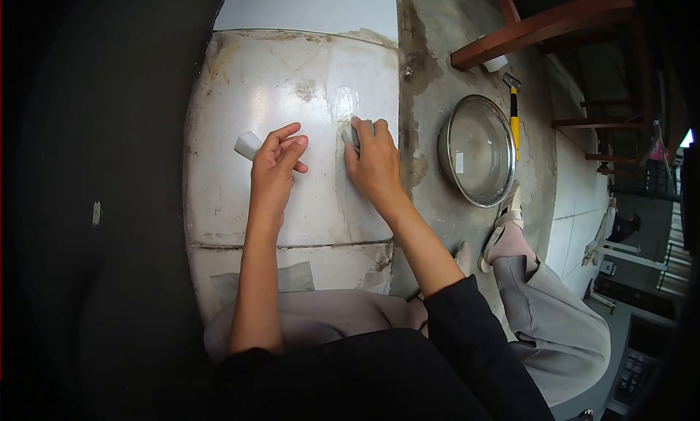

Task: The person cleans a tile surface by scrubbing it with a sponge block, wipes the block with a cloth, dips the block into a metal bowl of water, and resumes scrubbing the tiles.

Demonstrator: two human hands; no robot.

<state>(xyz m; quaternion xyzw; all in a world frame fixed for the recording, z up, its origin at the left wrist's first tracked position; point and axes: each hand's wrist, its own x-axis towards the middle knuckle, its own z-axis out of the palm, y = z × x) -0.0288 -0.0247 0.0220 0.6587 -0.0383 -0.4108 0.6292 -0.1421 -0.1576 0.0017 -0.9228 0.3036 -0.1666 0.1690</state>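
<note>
My right hand (375,158) is closed on a small grey block (350,137), pressed to a wet strip of the white tiled surface (313,195). Its fingers wrap over the block and hide part of it. To the left, my left hand (277,158) hovers with bent, parted fingers and holds nothing visible. A pale block (248,145) lies just beyond its wrist side, partly behind the hand. Dark stains and a damp sheen mark the tile around my right hand.
A round metal basin (477,151) of water stands right of the tiles. Beside it lies a yellow-and-black handled tool (514,118). Red-brown beams (543,31) stand at the upper right. A grey cloth (295,277) lies near my legs. A dark wall rises at left.
</note>
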